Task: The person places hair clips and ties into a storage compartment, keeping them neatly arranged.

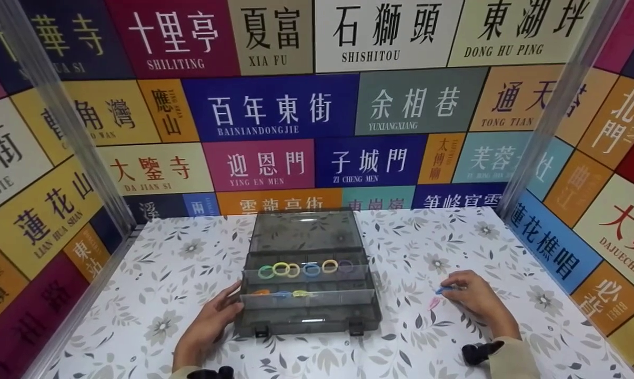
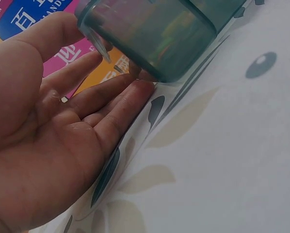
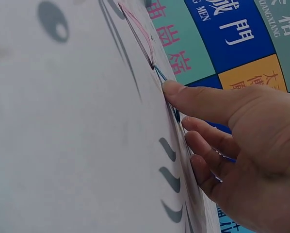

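A dark translucent organizer box (image 1: 308,320) stands on the table with its lid (image 1: 306,231) tilted up at the back. In its rear row lie several coloured hair ties (image 1: 281,269); more hair ties (image 1: 301,293) lie in the middle row. My left hand (image 1: 211,321) touches the box's left side with extended fingers, as the left wrist view also shows. To the right of the box, my right hand (image 1: 477,297) pinches a blue hair tie (image 1: 443,289) at the tabletop. A pink hair tie (image 1: 433,302) lies just beside it. The right fingertips are partly hidden.
The table (image 1: 190,268) has a white cover with grey leaves and flowers. Walls of coloured sign panels (image 1: 269,105) rise behind and at both sides. Clear upright posts stand at the back left (image 1: 80,105) and back right (image 1: 553,105).
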A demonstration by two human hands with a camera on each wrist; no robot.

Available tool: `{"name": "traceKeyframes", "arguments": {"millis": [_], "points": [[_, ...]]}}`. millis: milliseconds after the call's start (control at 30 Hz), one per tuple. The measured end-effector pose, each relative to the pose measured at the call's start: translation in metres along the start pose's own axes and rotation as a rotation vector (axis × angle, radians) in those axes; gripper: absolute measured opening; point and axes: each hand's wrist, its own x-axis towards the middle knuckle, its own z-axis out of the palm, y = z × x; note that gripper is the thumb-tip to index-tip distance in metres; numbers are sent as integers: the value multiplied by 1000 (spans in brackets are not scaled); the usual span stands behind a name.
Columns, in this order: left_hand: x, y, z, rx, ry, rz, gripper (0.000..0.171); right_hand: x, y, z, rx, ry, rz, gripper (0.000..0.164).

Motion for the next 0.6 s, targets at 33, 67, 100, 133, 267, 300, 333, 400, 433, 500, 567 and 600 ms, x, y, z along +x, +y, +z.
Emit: {"name": "traceKeyframes", "arguments": {"millis": [33,67,100,133,267,300,333,400,433,500,567,600], "points": [[0,0,0,2,-2,2,64,0,0,0,-9,3,-3,19],[0,0,0,4,-4,0,65,0,-1,-1,-19,5,-5,18],[0,0,0,7,-3,-1,65,1,-2,-1,-29,4,-8,18],[1,0,0,6,-1,-4,65,1,-2,-2,-40,7,-11,17],[0,2,0,0,-3,-6,64,1,-3,-3,-61,0,-2,17],[0,2,0,-1,-1,-7,64,1,-3,-3,-60,-6,5,18],[0,2,0,-3,-4,-4,64,1,-3,-3,-57,-13,15,19],[-1,2,0,-2,-6,-4,63,1,-4,-2,-47,-18,35,20],[-1,2,0,6,-6,-1,64,0,-4,-2,-39,-19,47,19],[-3,1,0,16,-9,10,64,0,-5,-1,-31,-13,52,19],[-4,1,0,26,-8,17,65,-1,-5,-1,-36,3,59,17],[-4,1,0,30,-7,20,65,-1,-6,-1,-39,8,61,16]]}}
